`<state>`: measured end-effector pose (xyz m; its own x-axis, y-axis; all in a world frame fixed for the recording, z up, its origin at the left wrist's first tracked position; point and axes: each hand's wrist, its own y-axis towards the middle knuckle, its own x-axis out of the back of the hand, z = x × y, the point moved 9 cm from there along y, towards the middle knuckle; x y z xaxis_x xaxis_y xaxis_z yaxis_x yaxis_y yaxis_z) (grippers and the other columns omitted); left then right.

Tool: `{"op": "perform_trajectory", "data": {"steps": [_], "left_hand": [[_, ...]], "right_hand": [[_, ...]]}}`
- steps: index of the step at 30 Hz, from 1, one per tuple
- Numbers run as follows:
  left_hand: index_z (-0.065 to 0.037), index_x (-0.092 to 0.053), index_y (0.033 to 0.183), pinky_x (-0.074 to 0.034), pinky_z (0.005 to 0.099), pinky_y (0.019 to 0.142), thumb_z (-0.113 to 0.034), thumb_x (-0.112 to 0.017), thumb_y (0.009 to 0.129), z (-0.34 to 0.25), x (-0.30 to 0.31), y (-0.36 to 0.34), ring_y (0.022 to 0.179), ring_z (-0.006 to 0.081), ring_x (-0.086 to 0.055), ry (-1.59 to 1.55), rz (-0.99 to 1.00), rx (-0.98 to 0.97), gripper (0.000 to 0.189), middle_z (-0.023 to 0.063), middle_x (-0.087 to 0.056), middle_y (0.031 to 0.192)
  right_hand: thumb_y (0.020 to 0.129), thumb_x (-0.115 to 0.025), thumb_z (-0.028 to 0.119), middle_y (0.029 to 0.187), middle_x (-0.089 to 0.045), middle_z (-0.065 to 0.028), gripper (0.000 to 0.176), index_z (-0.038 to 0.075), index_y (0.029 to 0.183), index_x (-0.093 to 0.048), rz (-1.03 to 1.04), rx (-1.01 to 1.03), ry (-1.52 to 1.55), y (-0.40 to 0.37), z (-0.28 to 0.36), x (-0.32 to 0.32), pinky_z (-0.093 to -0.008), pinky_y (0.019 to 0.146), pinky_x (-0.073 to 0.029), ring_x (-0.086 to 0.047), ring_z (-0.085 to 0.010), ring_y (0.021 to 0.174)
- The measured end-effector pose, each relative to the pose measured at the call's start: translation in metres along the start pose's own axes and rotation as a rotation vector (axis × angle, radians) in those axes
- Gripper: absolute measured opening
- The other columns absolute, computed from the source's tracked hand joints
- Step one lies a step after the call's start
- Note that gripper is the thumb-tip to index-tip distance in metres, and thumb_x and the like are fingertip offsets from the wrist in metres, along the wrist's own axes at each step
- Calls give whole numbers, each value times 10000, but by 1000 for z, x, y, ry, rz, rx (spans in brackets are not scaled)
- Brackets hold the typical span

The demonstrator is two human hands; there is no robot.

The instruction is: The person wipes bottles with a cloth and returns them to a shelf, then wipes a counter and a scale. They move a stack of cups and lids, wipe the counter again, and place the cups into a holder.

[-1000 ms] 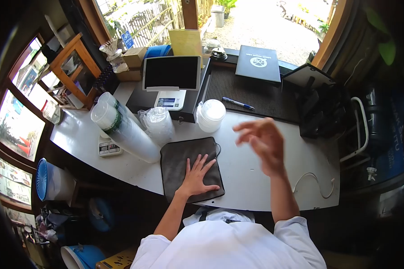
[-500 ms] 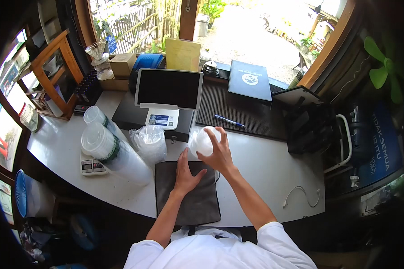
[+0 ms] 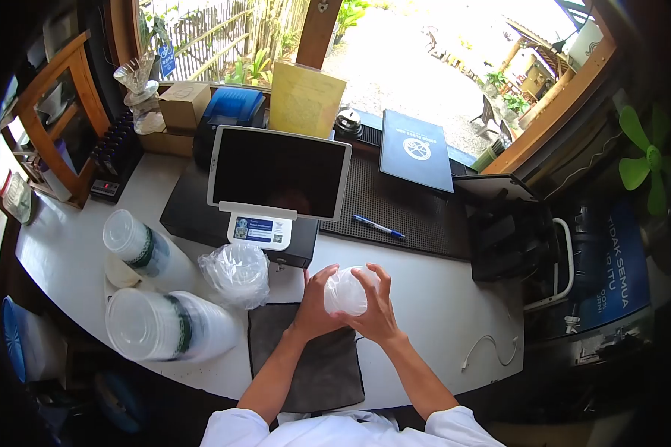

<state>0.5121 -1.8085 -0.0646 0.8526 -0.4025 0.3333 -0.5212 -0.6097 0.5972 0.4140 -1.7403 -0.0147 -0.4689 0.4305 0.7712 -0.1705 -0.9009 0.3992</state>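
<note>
Both of my hands hold a round, translucent white plastic bundle [image 3: 345, 292] above the near middle of the counter. My left hand [image 3: 317, 304] is curved around its left side, and my right hand [image 3: 375, 307] grips the right side with bent fingers. I cannot make out what is inside the bundle. Just below my hands lies a dark grey cloth [image 3: 313, 372]. To the left sits a clear plastic-wrapped bundle [image 3: 236, 276]. Beyond it are two stacks of clear plastic cups, a far stack [image 3: 153, 253] and a near stack [image 3: 175, 326], each with a dark green band.
A tablet on a stand [image 3: 279, 171] rises behind my hands. Right of it, a black ribbed mat [image 3: 425, 223] carries a pen [image 3: 378, 226] and a dark blue folder [image 3: 416, 149]. A white cable [image 3: 492, 350] lies at the right.
My left hand has come up from over the cloth to hold the bundle with my right hand. The bundle is nearer to me. The near cup stack has shifted away from the far one.
</note>
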Motion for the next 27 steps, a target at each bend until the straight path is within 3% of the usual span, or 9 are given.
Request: {"op": "perform_trajectory", "data": {"steps": [5,14,20,21,22,24,26,27], "left_hand": [[-69,-356,1346,-351,475,1042,-321,-882,614,4,-3,3,1223,347,-482,-35,-3,0,936,175,-505,1312],[-58,-342,1364,-378,461,1031,-288,-898,608,17,-8,1,1233,378,-463,-37,-7,20,967,193,-459,1342],[-27,-101,1520,-326,492,1111,-285,-913,624,16,-8,-1,1360,446,-314,40,-19,121,1237,257,-260,1484],[-35,10,1541,-310,502,1122,-268,-899,644,19,-12,-4,1389,470,-265,81,18,185,1299,292,-186,1519],[-41,-7,1549,-316,489,1120,-242,-880,675,17,-11,-8,1388,476,-265,107,27,232,1251,300,-166,1528],[-33,-101,1548,-265,562,1126,-376,-795,770,-2,-8,-23,1412,488,-217,312,87,275,1097,311,-150,1541],[-39,-155,1542,-181,653,1108,-479,-701,819,-32,9,-49,1433,485,-170,608,275,487,1007,311,-161,1541],[-42,-182,1539,-139,698,1099,-531,-654,844,-42,16,-67,1443,483,-146,749,371,593,972,311,-166,1541]], "right_hand": [[674,-829,559,1396,-315,-212,952,179,1436,-403,72,-16,7,0,-7,-1,-521,969,-480,-420,-436,1266],[668,-840,534,1380,-366,-180,894,199,1405,-460,10,-156,-42,9,-4,-2,-502,857,-550,-513,-405,1195],[663,-841,509,1405,-367,-193,880,202,1406,-484,-132,-151,-89,11,-5,1,-485,807,-574,-508,-424,1216],[670,-836,511,1413,-355,-202,876,208,1411,-479,-158,-150,-78,11,-8,0,-497,840,-558,-490,-433,1232],[678,-831,513,1420,-344,-212,873,214,1417,-474,-182,-146,-67,14,-7,2,-510,873,-542,-473,-442,1248],[693,-836,496,1421,-322,-235,890,145,1413,-448,-323,-8,-129,10,14,23,-537,966,-468,-427,-456,1278],[701,-843,477,1423,-309,-244,877,93,1384,-449,-467,73,-39,-12,25,42,-548,993,-434,-412,-456,1285],[759,-835,372,1381,-365,-246,743,43,1312,-463,-470,135,-13,-27,36,47,-507,946,-472,-471,-445,1224]]}}
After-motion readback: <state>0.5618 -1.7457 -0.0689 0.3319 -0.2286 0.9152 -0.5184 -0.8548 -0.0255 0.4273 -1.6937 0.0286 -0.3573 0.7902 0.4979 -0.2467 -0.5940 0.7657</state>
